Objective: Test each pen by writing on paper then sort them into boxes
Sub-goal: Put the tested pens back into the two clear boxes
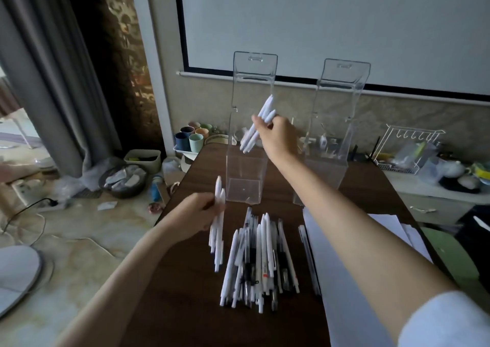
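Two tall clear plastic boxes stand open on the dark wooden table (pixel 185 280): the left box (pixel 245 177) and the right box (pixel 332 166). My right hand (pixel 278 136) grips a small bunch of white pens (pixel 258 124) and holds them slanted at the open front of the left box, tips down. My left hand (pixel 197 215) grips a few more white pens (pixel 218 222) upright, just left of the pile. A pile of several white and black pens (pixel 261 259) lies on the table in front of the boxes. White paper sheets (pixel 342 267) lie to the right of the pile.
Coloured cups (pixel 195 136) stand beyond the table's far left corner. A white wire rack (pixel 408 148) and clutter fill a low cabinet at the right. The floor at the left holds a basket (pixel 123 178), cables and bags. A projector screen hangs behind.
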Action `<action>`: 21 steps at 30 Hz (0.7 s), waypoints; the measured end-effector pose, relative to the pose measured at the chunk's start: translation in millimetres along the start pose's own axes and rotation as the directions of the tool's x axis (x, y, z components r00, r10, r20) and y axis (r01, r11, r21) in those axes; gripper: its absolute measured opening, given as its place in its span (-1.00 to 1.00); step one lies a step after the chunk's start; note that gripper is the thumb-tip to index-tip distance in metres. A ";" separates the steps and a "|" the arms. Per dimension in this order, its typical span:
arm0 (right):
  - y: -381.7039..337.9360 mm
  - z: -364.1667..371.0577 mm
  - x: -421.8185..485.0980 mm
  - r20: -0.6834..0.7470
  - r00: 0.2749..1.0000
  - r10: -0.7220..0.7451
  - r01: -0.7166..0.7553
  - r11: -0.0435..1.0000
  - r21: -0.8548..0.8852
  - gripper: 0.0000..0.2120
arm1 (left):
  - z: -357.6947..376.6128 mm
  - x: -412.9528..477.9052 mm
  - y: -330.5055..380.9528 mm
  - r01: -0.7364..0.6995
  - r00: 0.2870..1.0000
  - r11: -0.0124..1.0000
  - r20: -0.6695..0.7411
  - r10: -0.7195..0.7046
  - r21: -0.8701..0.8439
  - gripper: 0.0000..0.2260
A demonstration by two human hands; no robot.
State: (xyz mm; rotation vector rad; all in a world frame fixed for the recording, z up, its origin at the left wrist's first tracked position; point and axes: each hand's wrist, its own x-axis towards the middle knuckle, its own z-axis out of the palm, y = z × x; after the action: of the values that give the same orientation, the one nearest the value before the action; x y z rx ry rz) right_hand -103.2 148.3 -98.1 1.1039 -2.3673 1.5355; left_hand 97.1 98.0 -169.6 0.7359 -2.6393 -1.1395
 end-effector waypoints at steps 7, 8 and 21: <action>30.0 -13.6 -25.6 0.106 0.993 -0.056 0.047 0.995 0.090 -0.68 | -50.1 43.1 50.7 -0.327 0.798 0.927 -0.579 0.167 -0.183 -0.77; 33.9 -17.6 -29.9 0.110 0.992 -0.055 0.040 0.991 0.130 -0.68 | -55.9 55.2 58.4 -0.347 0.758 0.921 -0.631 0.164 -0.178 -0.77; 73.4 -51.5 -86.8 0.288 0.951 0.113 -0.153 0.981 0.118 -0.86 | -30.3 92.8 45.4 -0.208 0.880 0.958 -0.466 0.095 -0.199 -0.68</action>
State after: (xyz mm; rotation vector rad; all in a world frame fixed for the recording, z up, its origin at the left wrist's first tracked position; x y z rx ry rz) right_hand -100.1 251.8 -167.8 1.2933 -2.5991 1.7146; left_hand 10.5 58.6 -119.2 0.6371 -2.0846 -1.0679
